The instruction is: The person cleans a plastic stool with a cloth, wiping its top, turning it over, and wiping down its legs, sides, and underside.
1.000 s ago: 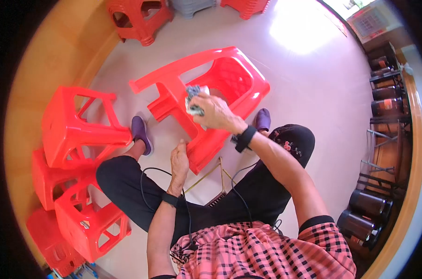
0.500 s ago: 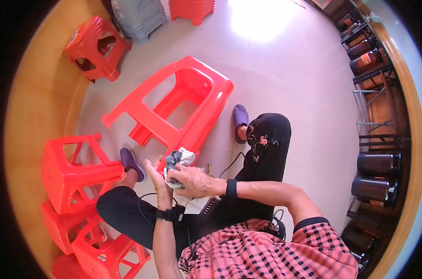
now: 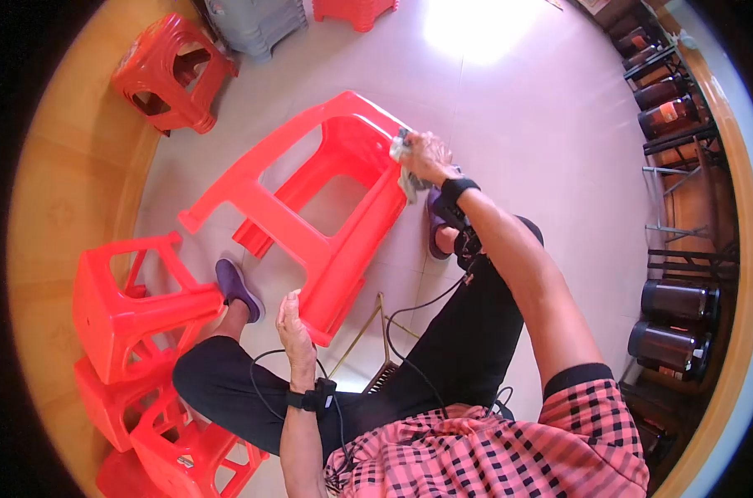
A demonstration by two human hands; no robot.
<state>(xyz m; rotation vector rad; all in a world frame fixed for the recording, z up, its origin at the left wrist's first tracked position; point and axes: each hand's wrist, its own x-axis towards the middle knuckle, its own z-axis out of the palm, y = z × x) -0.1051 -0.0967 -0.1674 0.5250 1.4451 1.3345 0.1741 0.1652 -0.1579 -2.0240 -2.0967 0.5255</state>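
Note:
A red plastic stool (image 3: pixel 270 213) lies tipped on its side in front of me, its legs pointing toward me and to the left. My left hand (image 3: pixel 297 336) is closed on the foot of its nearest leg. At the far right edge of the stool, by the seat end, my right hand (image 3: pixel 430 158) presses a crumpled grey-and-white cloth (image 3: pixel 410 184) against the plastic. Part of the cloth is hidden under the fingers. Both wrists wear black bands with cables.
Red stools (image 3: pixel 115 311) are piled at the lower left, and another red stack (image 3: pixel 173 75) stands by the wall. Grey stools (image 3: pixel 256 25) are stacked at the back. Dark jars (image 3: pixel 677 299) line a rack on the right. My knees flank the stool.
My right hand has slid the cloth from the near leg end, up and right, to the seat end. My left hand stays at the leg's foot. The view has shifted slightly.

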